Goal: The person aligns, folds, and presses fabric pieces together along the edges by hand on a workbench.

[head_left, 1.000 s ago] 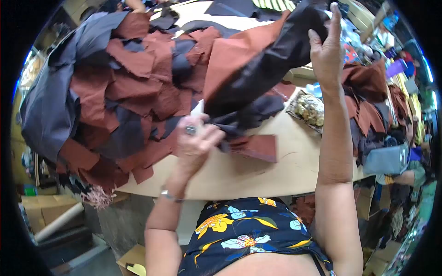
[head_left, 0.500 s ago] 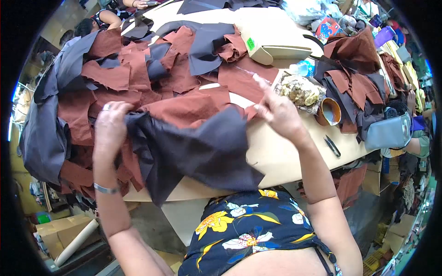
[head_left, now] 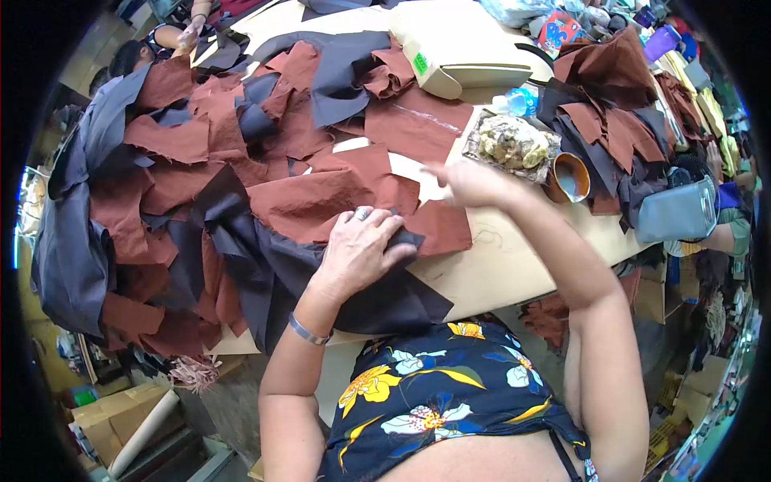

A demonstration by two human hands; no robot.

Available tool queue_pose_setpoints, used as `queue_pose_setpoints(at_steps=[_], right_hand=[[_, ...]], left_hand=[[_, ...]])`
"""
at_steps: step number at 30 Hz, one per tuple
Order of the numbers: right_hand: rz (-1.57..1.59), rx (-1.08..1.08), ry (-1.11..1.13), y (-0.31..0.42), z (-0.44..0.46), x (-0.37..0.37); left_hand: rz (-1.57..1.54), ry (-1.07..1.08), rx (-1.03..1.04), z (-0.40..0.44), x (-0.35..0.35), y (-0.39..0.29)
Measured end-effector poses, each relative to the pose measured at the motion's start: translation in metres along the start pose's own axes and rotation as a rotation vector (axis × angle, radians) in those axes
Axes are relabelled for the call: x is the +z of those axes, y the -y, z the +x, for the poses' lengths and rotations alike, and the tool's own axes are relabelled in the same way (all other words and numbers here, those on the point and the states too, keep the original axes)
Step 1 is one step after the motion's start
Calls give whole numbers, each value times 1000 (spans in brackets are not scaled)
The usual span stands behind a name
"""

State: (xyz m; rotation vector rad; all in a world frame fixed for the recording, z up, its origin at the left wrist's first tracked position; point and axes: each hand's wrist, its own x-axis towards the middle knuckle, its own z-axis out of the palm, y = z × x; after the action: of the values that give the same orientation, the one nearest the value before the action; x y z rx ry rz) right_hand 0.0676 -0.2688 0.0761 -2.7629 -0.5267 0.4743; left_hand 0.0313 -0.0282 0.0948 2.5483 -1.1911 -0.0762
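Observation:
My left hand (head_left: 360, 251) lies on a dark cloth piece (head_left: 365, 293), fingers reaching over the edge of a reddish-brown cloth piece (head_left: 309, 201). Its thumb is apart from the fingers, and a dark corner of cloth shows beside it. My right hand (head_left: 474, 183) is slightly blurred above the table, just right of the brown cloth. The index finger stretches left with the thumb below it, and nothing shows between them. Another brown piece (head_left: 443, 229) lies under that hand. Farther back, a brown piece (head_left: 418, 128) carries a pale streak.
Piled brown and dark cloth (head_left: 169, 185) covers the left side. On the right are a plastic-wrapped lump (head_left: 514, 140), an orange-brown cup (head_left: 569, 178), a bottle (head_left: 518, 102) and a grey-blue pouch (head_left: 679, 210). A cream box (head_left: 466, 48) stands behind. Another person's hand (head_left: 191, 34) shows top left.
My left hand has moved right from the cloth pile onto the dark piece, which now lies lower. My right hand has come down and nearer. The black snips are no longer visible.

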Motion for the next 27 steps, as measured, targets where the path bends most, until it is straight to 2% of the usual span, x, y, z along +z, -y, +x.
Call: queue_pose_setpoints(at_steps=[1, 3, 6, 9, 10, 13, 15, 17, 21, 22, 24, 25, 27], right_hand=[[-68, 16, -15, 6, -21, 29], [151, -51, -423, 22, -53, 69], [102, -54, -551, 56, -77, 94], [-49, -96, -655, 40, -71, 117], [-10, -126, -768, 36, -68, 116], [72, 2, -723, 26, -76, 88], [17, 35, -725, 21, -82, 64], [-23, 42, -681, 20, -91, 45], [12, 3, -623, 53, -96, 10], [-4, -48, -684, 63, -93, 3], [40, -89, -707, 80, -93, -17], [58, -109, -717, 85, -95, -26], [-78, -71, -768, 79, -100, -46]], left_hand=[[45, 5, 18, -4, 1, -1], [27, -13, 4, -10, 3, 5], [15, -125, 10, -13, 7, 6], [5, 42, -6, -12, 15, 10], [5, -25, 80, -11, 17, 12], [-1, -110, 70, -20, -17, 13], [-50, -4, -47, -45, -51, 20], [146, 199, -314, -77, -69, 22], [20, -109, -177, -50, -84, -19], [-72, -133, -62, -31, -80, -35], [-255, -108, 77, 3, -45, -55], [-141, -215, 90, 8, -9, -53], [-44, -272, 3, 5, 38, -32]])
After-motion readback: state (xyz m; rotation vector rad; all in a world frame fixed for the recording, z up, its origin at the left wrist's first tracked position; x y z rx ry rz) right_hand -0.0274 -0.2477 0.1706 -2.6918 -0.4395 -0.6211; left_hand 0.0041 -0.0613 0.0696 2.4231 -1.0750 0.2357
